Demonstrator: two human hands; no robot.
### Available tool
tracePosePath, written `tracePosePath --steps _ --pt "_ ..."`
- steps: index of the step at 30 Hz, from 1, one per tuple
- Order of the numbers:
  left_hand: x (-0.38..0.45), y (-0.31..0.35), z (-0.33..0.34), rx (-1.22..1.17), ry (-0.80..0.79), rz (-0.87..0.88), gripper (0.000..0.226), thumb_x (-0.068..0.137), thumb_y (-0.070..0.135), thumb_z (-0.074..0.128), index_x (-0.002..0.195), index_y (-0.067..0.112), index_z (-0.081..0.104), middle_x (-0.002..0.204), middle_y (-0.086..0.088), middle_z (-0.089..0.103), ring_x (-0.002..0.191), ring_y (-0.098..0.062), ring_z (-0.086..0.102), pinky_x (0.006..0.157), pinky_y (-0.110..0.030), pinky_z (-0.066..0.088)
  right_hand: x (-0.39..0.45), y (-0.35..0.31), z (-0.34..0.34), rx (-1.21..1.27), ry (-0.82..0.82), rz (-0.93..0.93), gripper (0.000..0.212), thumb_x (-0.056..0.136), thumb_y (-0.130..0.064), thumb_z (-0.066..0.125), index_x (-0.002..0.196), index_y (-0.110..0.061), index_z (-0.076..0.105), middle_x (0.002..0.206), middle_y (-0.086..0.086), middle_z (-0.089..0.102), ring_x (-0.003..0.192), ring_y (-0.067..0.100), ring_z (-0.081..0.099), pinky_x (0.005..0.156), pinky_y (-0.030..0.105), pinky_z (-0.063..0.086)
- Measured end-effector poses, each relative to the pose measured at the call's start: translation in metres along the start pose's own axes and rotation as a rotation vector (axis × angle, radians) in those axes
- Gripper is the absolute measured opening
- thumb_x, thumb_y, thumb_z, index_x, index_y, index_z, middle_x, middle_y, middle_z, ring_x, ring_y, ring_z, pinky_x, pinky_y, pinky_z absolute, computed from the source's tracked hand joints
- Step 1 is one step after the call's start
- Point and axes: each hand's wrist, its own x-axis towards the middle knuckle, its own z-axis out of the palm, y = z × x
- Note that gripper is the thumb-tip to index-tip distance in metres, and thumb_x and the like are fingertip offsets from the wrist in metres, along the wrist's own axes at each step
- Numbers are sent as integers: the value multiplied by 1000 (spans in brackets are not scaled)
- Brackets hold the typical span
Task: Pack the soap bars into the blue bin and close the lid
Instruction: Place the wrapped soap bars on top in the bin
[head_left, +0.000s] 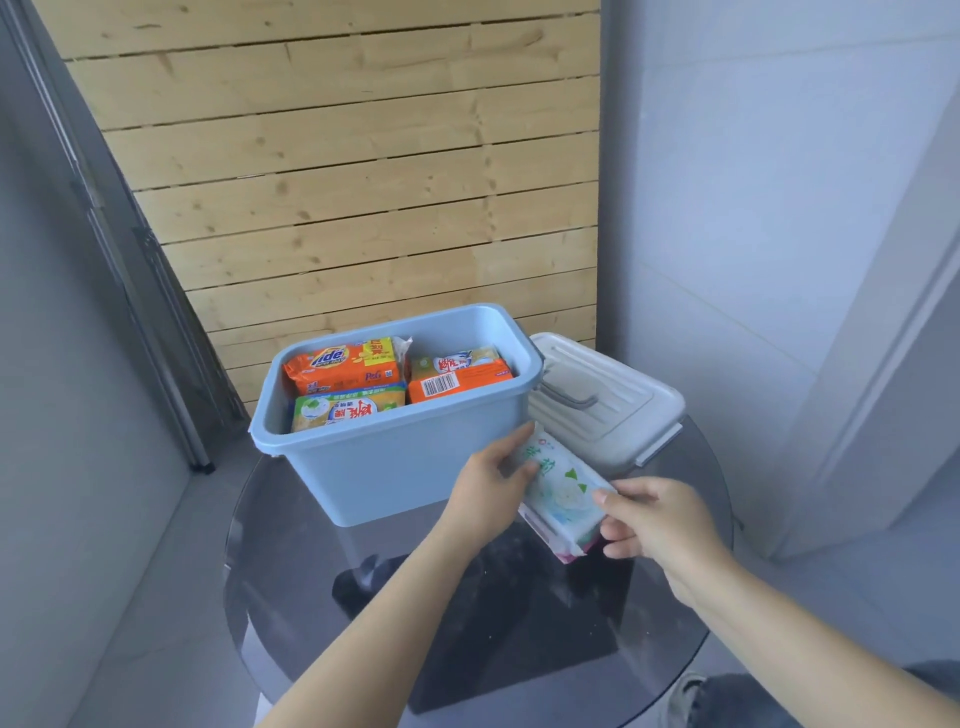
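Observation:
The blue bin (395, 462) stands open on a round glass table (311, 597), with several wrapped soap bars inside: an orange one (343, 369), a green-and-yellow one (348, 413) and another orange one (460, 382). Its grey lid (597, 400) lies flat just right of the bin. In front of the lid, my left hand (493, 480) and my right hand (649, 519) both grip a white soap pack with green print (563, 486). A second pack with a pink edge (563, 548) sits directly under it; which hand holds that one is unclear.
A wooden slatted panel (363, 182) leans against the wall behind the table. Grey walls close in on both sides, and a folded metal stand (171, 364) leans at the left. The table's dark base shows through the glass.

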Motion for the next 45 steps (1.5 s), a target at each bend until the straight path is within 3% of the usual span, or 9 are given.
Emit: tracePosePath --steps 4,10,14,22,28,31,36,40,45 --pt "1 -6 16 72 73 29 35 94 19 52 128 25 56 130 5 57 119 -12 51 102 -22 40 1 4 3 -18 -14 50 18 85 -15 64 101 -10 59 75 10 59 54 17 58 38 23 49" --pt "0 -11 18 98 196 -112 28 88 42 58 109 26 50 108 10 55 102 -16 56 82 -26 44 -4 11 10 -105 -120 159 25 89 -37 53 109 -24 45 95 3 60 80 22 67 47 31 55" --pt "-1 -8 10 128 96 -240 33 83 52 58 97 23 54 85 13 58 79 -11 57 59 -20 40 -2 10 6 -146 -53 113 18 91 -34 51 105 -22 48 98 -1 59 86 21 65 57 36 59" --pt "-37 3 6 -25 100 -273 38 78 46 67 74 9 73 58 0 59 53 -13 41 54 -23 31 -6 -1 -6 -154 -22 12 16 91 -22 55 100 -17 67 91 -1 69 79 18 67 45 25 54" --pt "-67 30 -27 -44 178 -195 39 76 51 67 75 13 76 71 -19 68 61 -16 48 61 -28 38 -22 -40 -4 -330 -85 -144 16 85 -28 60 86 -20 74 81 2 75 78 23 71 66 39 61" --pt "-75 51 -51 -36 244 -135 36 77 52 67 71 18 77 72 -10 73 62 -18 57 58 -27 40 -32 -70 5 -381 -95 -248 18 82 -33 61 83 -22 75 85 14 75 81 34 70 75 49 58" --pt "-57 76 -96 -55 337 -51 50 75 49 68 73 -1 68 60 -10 51 56 -16 41 51 -22 28 -25 -125 26 -360 -178 -369 28 86 -30 59 64 -15 69 56 4 59 50 17 54 49 15 45" --pt "-21 87 -124 -55 353 -68 43 77 46 68 76 4 74 55 0 56 56 -14 54 58 -18 35 8 -150 50 -374 -199 -402 42 84 -35 58 87 7 62 72 7 46 63 22 46 65 33 46" --pt "35 83 -145 15 369 -115 33 81 43 67 66 14 71 28 12 38 30 -6 33 37 -13 28 58 -169 86 -429 -149 -438 29 86 -35 56 86 -10 71 76 6 62 70 23 59 73 36 52"
